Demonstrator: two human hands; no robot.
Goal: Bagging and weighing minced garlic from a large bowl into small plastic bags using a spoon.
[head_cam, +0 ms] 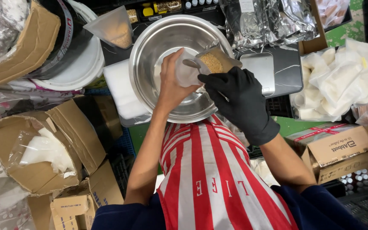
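Note:
My left hand (172,83), bare, holds a small clear plastic pouch (187,70) over a large steel bowl (158,47). My right hand (237,96) wears a black glove and grips a metal scoop (216,61) filled with brown granules, tilted at the pouch's mouth. Both hands meet above the bowl's right half. The bowl's inside looks bare where it shows.
A digital scale (263,72) sits right of the bowl. Filled white pouches (337,81) pile at the right, silver foil bags (269,19) at the back. Open cardboard boxes (43,145) stand at left, another box (341,151) at right. A clear cone bag (113,27) with granules leans behind the bowl.

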